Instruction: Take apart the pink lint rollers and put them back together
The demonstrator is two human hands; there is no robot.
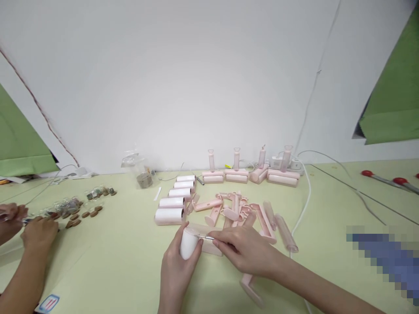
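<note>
My left hand (178, 257) is wrapped round a white lint roller roll (189, 245), its pale pink end facing up and to the right. Pinched in my right hand (240, 246) is a slim silver metal tool (205, 237), its thin tip at the edge of the roll's end. Just behind my hands lies a pale pink translucent cover (211, 247), partly hidden by them. A pink part (252, 291) rests under my right forearm. Beyond my hands is a pile of loose pink lint roller handles and frames (234, 209).
Several white rolls (169, 216) line up behind my left hand. Pink lint rollers (236, 175) with upright handles stand along the wall. A white cable (307, 196) crosses at right. At far left, another person's hands (41, 231) work beside small glass-topped pieces (75, 209).
</note>
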